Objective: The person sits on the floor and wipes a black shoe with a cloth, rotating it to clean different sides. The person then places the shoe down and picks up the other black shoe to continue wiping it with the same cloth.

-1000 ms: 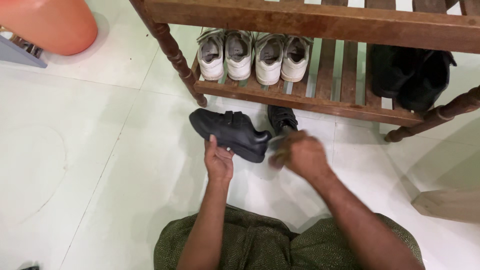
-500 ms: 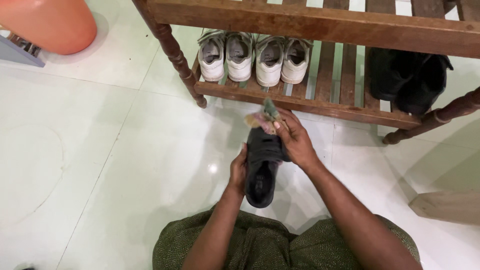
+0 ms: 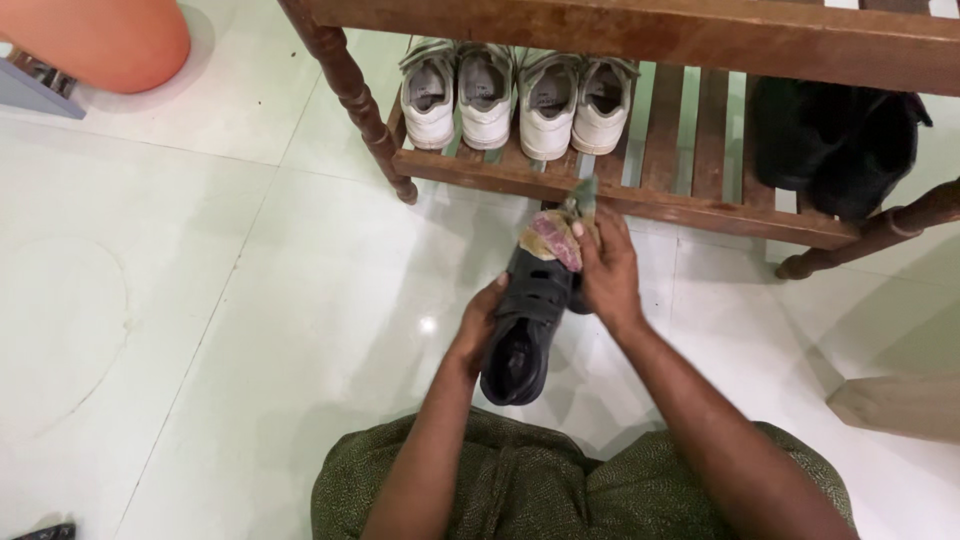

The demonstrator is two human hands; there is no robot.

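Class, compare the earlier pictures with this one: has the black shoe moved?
Yes. The black shoe lay sideways near the wooden shoe rack's left leg; now it is turned, toe toward the rack's lower shelf, held by the left hand while the right hand presses a cloth on it.

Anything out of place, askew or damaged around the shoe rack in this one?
Nothing stands out. The left hand holds a black strap shoe while the right hand presses a pinkish rag on its toe. Four white sneakers sit evenly on the wooden slatted rack.
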